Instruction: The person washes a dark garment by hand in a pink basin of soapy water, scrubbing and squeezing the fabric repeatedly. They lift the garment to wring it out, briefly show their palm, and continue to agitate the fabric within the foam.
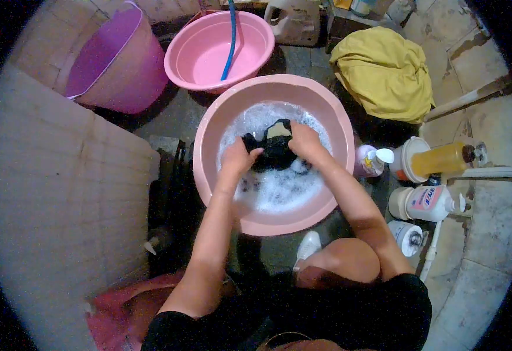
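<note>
A large pink basin (205,175) stands in front of me, holding water topped with white suds (273,196). Over the foam, both hands grip a dark wet garment (274,153) with a pale patch near its upper edge. My left hand (239,157) is closed on its left side, the thumb toward the middle. On the right side, my right hand (304,140) has its fingers wrapped round the cloth. The lower part of the garment dips into the suds.
Behind sit a smaller pink basin (185,50) with a blue hose (232,41) in it and a purple tub (133,76). Yellow cloth (384,73) is heaped at back right. Along the right wall are a pump bottle (368,161), a yellow-liquid bottle (440,159) and a white bottle (428,203).
</note>
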{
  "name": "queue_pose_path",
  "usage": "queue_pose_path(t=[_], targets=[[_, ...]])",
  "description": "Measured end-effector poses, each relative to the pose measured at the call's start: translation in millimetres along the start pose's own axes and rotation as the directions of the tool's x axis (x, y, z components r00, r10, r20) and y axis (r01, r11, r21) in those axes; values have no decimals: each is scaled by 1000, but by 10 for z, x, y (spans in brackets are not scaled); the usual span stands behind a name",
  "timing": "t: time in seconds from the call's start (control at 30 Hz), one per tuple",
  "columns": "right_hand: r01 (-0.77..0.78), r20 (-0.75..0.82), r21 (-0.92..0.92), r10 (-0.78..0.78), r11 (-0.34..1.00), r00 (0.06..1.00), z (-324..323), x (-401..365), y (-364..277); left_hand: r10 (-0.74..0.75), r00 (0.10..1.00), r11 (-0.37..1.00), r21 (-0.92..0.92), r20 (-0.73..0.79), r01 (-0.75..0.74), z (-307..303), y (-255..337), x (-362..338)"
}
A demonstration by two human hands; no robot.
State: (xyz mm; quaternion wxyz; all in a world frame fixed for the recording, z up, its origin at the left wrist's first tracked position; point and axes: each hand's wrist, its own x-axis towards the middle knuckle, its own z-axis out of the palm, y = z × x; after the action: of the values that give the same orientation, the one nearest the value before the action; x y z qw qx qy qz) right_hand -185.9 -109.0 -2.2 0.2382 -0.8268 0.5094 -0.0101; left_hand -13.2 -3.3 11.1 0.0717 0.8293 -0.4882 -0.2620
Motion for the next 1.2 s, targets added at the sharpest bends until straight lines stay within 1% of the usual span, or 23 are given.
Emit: queue_pose_path(t=[0.13,0.17,0.2,0.27,0.33,0.4,0.47,0.5,0.53,0.6,0.63,0.67,0.73,0.77,0.83,0.87,0.9,0.93,0.97,1.0,1.1,1.17,1.2], targets=[[59,-9,38,-58,998,998,-412,-171,-328,70,981,994,101,-180,-52,-285,240,-164],[58,-7,37,-58,998,998,-445,-156,-358,206,954,972,160,-219,-173,-297,285,-176],[181,-95,85,-173,980,980,-475,-121,-381,340,907,931,225,-249,-287,-305,309,-176],[308,-185,121,-283,944,941,-455,-88,-386,363,897,932,72,-251,-356,-251,251,-87],[547,-551,191,-372,815,747,-390,-31,-322,315,944,948,69,-95,-309,-314,189,-32],[533,-544,280,-325,799,773,-430,-3,-229,372,916,927,10,-151,-375,-381,148,-31],[307,-222,575,-217,758,951,-565,-47,-205,648,684,725,-2,-337,-688,-593,230,-137],[297,-121,523,-275,799,954,-580,-22,-198,661,630,681,-26,-407,-732,-663,281,-178],[298,-122,523,-276,799,953,-595,-26,-187,661,630,681,-25,-407,-731,-642,241,-120],[174,167,863,-593,474,788,-675,-60,-192,652,652,563,-328,-387,-758,-551,78,106],[81,185,916,-593,394,784,-667,-64,-214,633,730,458,-635,-259,-622,-513,12,164],[79,187,915,-591,395,784,-651,-74,-223,633,730,457,-637,-258,-621,-456,-53,199],[89,119,920,-489,382,864,-612,-54,-226,587,807,509,-749,-59,-425,-455,-68,218],[84,122,921,-487,381,865,-553,-39,-222,536,810,518,-666,-237,-537,-395,-16,227],[370,-262,716,-265,592,928,-422,3,-212,459,834,557,-632,-306,-538,-345,6,215],[370,-263,715,-263,593,928,-373,8,-192,386,838,591,-594,-385,-546,-341,17,225],[75,13,855,-165,513,986,-346,1,-182,332,868,578,-647,-369,-497,-285,-15,262],[-239,301,887,-101,395,948,-293,14,-157,337,865,575,-646,-372,-501,-287,-11,264],[109,19,827,-220,552,975,12,96,-32,297,890,538,-710,-345,-455,-285,-8,247],[188,-69,754,-209,629,976,-68,-5,-153,256,915,494,-771,-312,-402,-270,-4,220],[108,50,820,-257,562,965,-454,-175,-354,361,888,335,-849,-285,-409,-447,91,-5],[417,-214,474,-358,775,909,-491,-128,-343,511,832,348,-833,-217,-431,-364,-77,132],[418,-214,473,-359,776,908,-547,-143,-381,511,831,347,-833,-218,-432,-411,-126,180]])
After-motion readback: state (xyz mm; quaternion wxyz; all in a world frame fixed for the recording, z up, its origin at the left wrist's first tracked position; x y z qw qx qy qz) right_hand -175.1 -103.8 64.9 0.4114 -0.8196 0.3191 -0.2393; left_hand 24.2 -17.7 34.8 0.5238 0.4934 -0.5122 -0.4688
